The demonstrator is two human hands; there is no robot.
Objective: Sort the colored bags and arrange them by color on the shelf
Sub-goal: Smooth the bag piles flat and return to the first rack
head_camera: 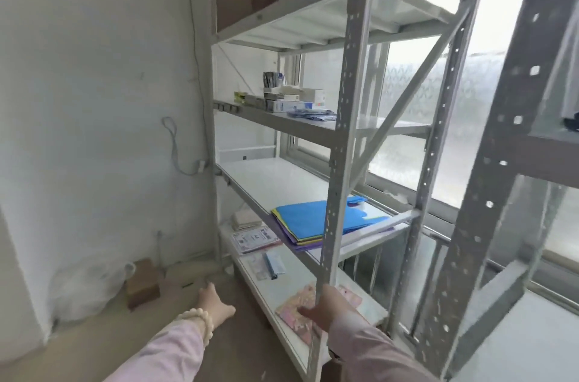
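Observation:
A flat stack of colored bags (310, 218) lies on the third board (266, 181) of a grey metal shelf, blue on top with yellow and purple edges showing beneath. A front post hides part of the stack. Some blue folded pieces (311, 114) lie on the board above. My right hand (329, 306) is wrapped around the front shelf post (341, 137) near the bottom board, just over a pink patterned packet (291, 317). My left hand (213, 303) reaches out low over the floor, fingers apart, holding nothing.
Small boxes (288, 99) crowd the back of the second board. Paper packs (255, 239) and a blue-and-white slip (274, 264) lie on the bottom board. A white plastic bag (84, 290) and a cardboard box (142, 287) sit by the wall. A second rack (501, 162) stands at right.

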